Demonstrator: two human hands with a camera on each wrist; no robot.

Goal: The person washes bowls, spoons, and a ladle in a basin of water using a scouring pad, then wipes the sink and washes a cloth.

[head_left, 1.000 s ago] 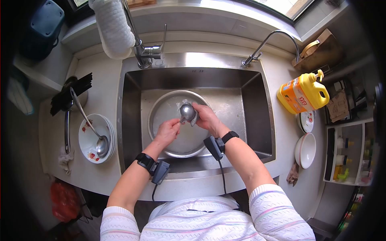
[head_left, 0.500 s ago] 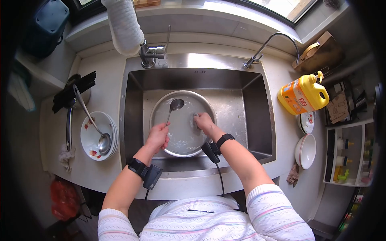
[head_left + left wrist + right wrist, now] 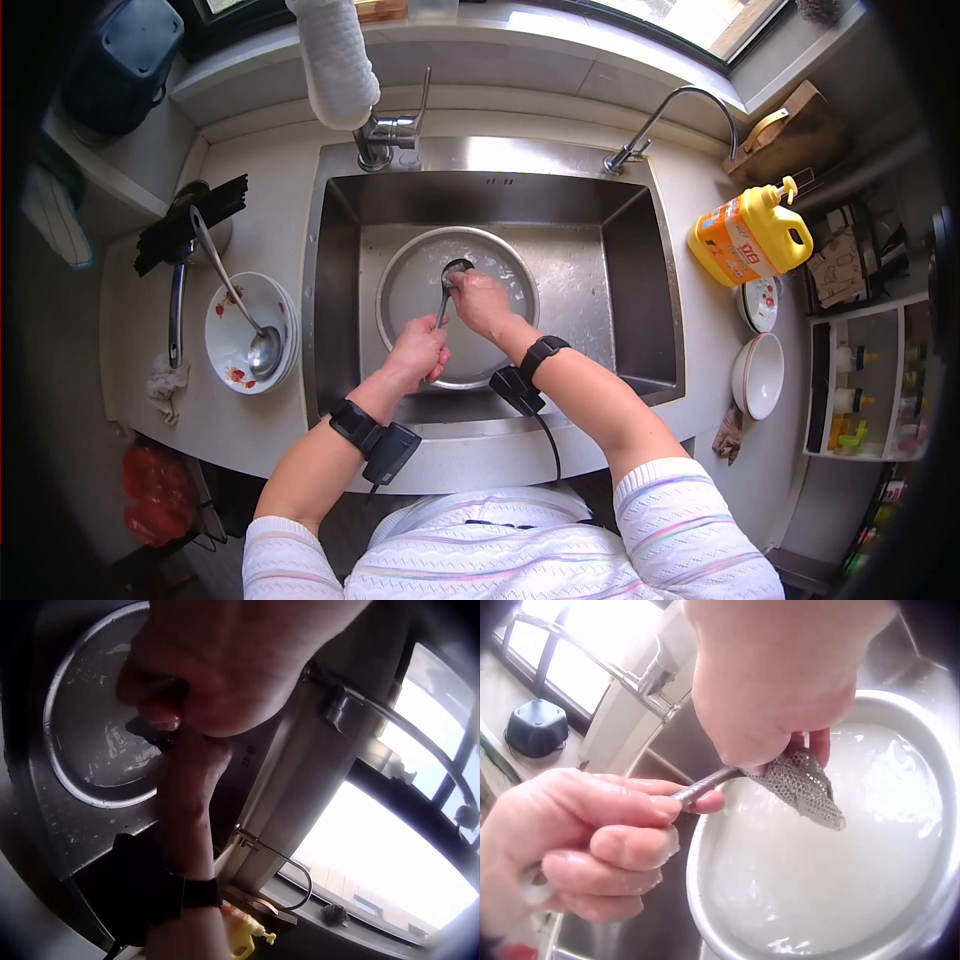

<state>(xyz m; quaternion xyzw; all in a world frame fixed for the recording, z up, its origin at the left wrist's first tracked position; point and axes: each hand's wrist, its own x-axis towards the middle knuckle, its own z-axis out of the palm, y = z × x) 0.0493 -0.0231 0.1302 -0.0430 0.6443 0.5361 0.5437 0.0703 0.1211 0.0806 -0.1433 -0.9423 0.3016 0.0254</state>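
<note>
A metal ladle [image 3: 457,266] is held over a round metal basin [image 3: 404,285] of cloudy water. My left hand [image 3: 418,350] grips its handle, fingers curled round it. At the bowl end, my right hand [image 3: 481,302] pinches a grey mesh scrubbing cloth [image 3: 799,784] against the ladle. In the right wrist view the handle [image 3: 707,786] runs from the left fingers up to the cloth, which hides the bowl there. The left fingers look wet. In the left wrist view both hands overlap and the ladle is mostly hidden.
The basin stands in a steel sink [image 3: 635,300]. Left on the counter are stacked plates [image 3: 228,335] with another ladle [image 3: 264,352] on top, and a pan handle [image 3: 176,320]. To the right stand a yellow soap bottle [image 3: 745,235] and a white bowl [image 3: 760,377]. Two faucets rise behind.
The ladle was first turned bowl underside up, then held apart from the right hand. Now the right hand has moved left and brought the mesh cloth onto the ladle by its bowl.
</note>
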